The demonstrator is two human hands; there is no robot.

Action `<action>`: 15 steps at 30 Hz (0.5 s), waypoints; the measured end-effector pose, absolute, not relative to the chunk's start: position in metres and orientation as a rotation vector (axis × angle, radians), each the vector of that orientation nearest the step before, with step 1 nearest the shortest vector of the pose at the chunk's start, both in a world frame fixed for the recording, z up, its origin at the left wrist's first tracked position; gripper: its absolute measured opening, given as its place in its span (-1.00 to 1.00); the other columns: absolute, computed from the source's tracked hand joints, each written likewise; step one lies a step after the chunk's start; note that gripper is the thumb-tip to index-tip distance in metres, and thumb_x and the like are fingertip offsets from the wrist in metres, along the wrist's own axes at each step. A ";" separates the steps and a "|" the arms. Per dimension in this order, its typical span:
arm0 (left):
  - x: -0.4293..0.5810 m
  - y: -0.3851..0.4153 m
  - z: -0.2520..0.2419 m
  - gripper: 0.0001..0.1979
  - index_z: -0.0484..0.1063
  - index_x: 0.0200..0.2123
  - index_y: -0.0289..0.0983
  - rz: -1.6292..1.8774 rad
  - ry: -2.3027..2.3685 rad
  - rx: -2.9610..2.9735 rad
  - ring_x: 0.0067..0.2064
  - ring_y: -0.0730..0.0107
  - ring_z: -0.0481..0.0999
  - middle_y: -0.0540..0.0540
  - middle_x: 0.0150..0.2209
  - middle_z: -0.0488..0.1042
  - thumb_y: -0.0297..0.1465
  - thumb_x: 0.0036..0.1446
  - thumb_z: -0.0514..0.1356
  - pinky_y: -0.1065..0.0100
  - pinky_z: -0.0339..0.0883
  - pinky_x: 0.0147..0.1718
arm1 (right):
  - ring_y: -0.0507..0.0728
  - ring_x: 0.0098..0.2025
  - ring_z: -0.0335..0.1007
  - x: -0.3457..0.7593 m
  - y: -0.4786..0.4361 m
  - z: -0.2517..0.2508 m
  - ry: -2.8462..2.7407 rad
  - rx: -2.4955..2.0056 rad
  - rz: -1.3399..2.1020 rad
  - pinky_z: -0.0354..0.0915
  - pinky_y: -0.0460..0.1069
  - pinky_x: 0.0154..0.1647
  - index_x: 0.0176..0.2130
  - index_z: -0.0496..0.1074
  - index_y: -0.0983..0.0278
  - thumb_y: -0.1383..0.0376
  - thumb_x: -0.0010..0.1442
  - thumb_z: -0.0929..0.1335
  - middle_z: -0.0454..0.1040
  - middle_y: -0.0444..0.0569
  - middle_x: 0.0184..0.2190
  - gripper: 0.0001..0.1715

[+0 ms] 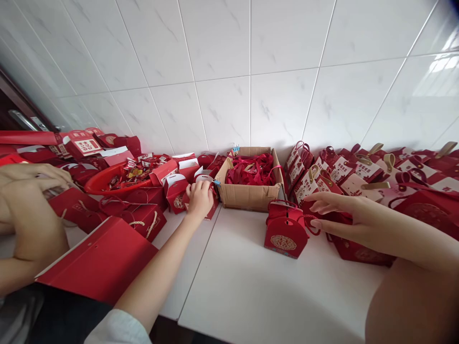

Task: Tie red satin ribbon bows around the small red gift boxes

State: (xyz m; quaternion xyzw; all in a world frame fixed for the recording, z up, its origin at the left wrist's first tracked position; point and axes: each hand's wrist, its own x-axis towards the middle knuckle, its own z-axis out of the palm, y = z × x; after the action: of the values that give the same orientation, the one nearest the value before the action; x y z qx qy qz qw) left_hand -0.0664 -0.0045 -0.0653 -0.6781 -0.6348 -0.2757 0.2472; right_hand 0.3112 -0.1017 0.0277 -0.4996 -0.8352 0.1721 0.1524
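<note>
My left hand (200,198) reaches to the left of the cardboard box, its fingers curled on the top of a small red box (211,212). My right hand (337,212) is over the right side, thumb and fingers apart, holding nothing. Its thumb tip is beside the cord handle of a closed red gift box (286,236) with a round gold emblem, standing upright on the white table (251,272). Behind that stands the cardboard box (247,197), filled with red ribbons (251,169).
Many red gift bags (340,172) crowd the right side by the tiled wall. At left are a red basin (103,185) of wrapped sweets, more red boxes, a large red bag (100,258) at the table's front edge, and another person's hands and arms (32,210).
</note>
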 end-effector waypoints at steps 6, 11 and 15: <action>-0.064 -0.016 -0.059 -0.74 0.31 -0.11 -0.27 -1.026 -1.712 -1.719 0.02 0.05 0.29 -0.23 -0.03 0.38 -0.38 0.12 0.02 0.04 0.01 0.05 | 0.24 -0.12 0.47 0.308 -0.104 0.029 -2.393 -1.413 0.444 0.41 0.11 -0.13 0.09 0.27 0.01 -0.01 0.12 0.29 0.53 -0.11 -0.14 -0.46; -0.103 -0.035 -0.034 -0.70 0.34 -0.22 -0.23 -1.850 -1.744 -1.541 0.08 0.15 0.31 -0.13 -0.05 0.40 -0.47 -0.07 -0.03 0.14 0.13 0.08 | 0.25 -0.14 0.49 0.309 -0.105 0.031 -2.379 -1.394 0.461 0.42 0.10 -0.14 0.07 0.31 0.06 0.01 0.11 0.31 0.54 -0.07 -0.15 -0.46; -0.134 -0.032 -0.017 -0.57 0.22 -0.07 -0.23 -1.843 -1.970 -1.508 0.06 0.30 0.36 -0.09 0.03 0.37 -0.50 -0.05 -0.15 0.28 0.31 -0.04 | 0.24 -0.13 0.48 0.309 -0.104 0.031 -2.389 -1.399 0.478 0.42 0.11 -0.14 0.08 0.29 0.04 -0.01 0.12 0.29 0.53 -0.08 -0.14 -0.46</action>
State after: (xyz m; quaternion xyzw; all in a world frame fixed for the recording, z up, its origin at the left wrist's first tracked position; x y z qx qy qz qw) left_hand -0.1343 -0.0316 -0.0167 -0.4878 -0.6372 -0.5962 0.0256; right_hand 0.3087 -0.1042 0.0311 -0.4911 -0.8386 0.1680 0.1655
